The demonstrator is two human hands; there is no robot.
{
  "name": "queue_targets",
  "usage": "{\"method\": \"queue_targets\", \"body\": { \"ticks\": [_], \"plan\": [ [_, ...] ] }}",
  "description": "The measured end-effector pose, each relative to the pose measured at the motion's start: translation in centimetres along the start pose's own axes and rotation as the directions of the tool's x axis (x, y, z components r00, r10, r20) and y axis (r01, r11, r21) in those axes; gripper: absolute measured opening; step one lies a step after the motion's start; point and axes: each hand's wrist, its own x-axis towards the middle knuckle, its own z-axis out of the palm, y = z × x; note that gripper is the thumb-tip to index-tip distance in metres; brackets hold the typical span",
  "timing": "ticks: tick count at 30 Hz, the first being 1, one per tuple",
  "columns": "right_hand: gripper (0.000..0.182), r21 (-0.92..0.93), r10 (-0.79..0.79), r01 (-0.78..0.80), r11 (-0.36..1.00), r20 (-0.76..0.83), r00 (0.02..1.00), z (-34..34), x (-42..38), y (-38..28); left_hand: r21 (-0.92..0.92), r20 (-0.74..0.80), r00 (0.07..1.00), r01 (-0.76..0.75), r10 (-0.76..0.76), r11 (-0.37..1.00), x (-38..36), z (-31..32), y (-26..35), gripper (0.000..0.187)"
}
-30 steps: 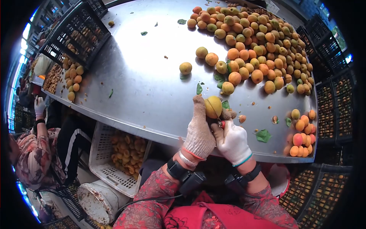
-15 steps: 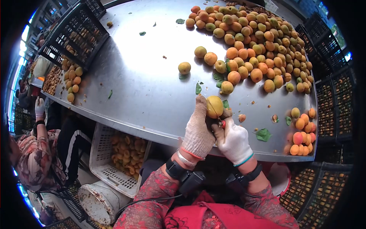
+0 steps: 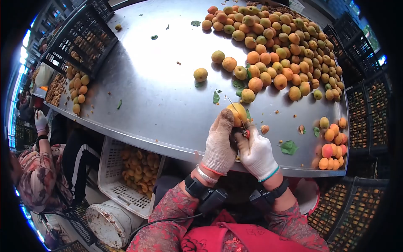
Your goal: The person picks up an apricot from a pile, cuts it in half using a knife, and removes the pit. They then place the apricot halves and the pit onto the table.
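My left hand [image 3: 219, 143], in a beige knit glove, grips a yellow apricot [image 3: 238, 112] above the near edge of the steel table [image 3: 155, 96]. My right hand [image 3: 257, 154], in a white glove, holds a small knife [image 3: 240, 119] with a red handle; its thin blade lies across the apricot and its tip sticks out at the upper left. Both hands touch around the fruit.
A big heap of apricots [image 3: 281, 46] covers the far right of the table, a small pile [image 3: 331, 143] sits at the right edge, another [image 3: 79, 86] at the left. Black crates [image 3: 82, 35] ring the table. A white crate [image 3: 130, 172] of fruit stands below. Another person [image 3: 35, 168] works at left.
The apricot has turned in my left hand and my thumb has slid up over it. The knife blade now runs across the fruit with its tip showing above.
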Motion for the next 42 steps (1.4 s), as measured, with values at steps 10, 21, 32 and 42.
{"method": "queue_targets", "body": {
  "ticks": [10, 21, 32, 42],
  "plan": [
    [0.018, 0.164, 0.004, -0.01, 0.986, 0.035, 0.999, -1.0, 0.0, -0.6, 0.473, 0.097, 0.978, -0.209, 0.185, 0.856, 0.2, 0.2, 1.2, 0.053],
    [0.017, 0.1, 0.003, -0.005, 0.995, 0.025, 1.0, -0.5, 0.0, 0.0, 0.188, 0.089, 0.996, 0.009, -0.026, 0.982, 0.4, -0.3, 0.9, 0.066],
    [0.023, -0.059, -0.065, 0.063, 0.996, -0.024, 0.998, 0.4, 0.1, 0.6, -0.054, -0.027, 0.991, 0.13, -0.132, 0.99, 0.0, 1.2, 0.5, 0.072],
    [0.015, 0.09, 0.075, -0.082, 0.993, 0.083, 0.994, 0.5, -0.2, 1.4, 0.183, 0.067, 0.998, -0.02, 0.008, 0.983, 1.4, -2.7, -1.1, 0.047]
  ]
}}
